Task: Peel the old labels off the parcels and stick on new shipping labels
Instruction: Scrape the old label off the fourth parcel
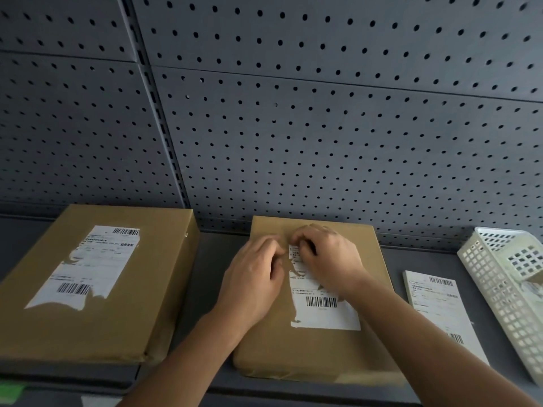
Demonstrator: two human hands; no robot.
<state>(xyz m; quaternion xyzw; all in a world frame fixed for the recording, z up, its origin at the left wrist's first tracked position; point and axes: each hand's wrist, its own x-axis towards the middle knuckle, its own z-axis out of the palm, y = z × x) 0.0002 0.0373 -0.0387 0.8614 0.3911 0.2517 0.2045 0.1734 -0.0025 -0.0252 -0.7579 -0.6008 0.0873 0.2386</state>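
Note:
A flat brown parcel (317, 348) lies in the middle of the grey shelf, with a torn white old label (323, 312) on its top. Both my hands are at the label's far end. My left hand (255, 277) rests on the parcel with its fingers curled at the label's upper edge. My right hand (326, 257) has its fingertips curled down, picking at the same upper edge. A second, larger brown parcel (97, 289) lies to the left and carries its own torn label (88, 265).
A stack of fresh white shipping labels (440, 312) lies right of the middle parcel. A white perforated plastic basket (505, 292) stands at the far right. A grey pegboard wall (293, 127) rises behind the shelf.

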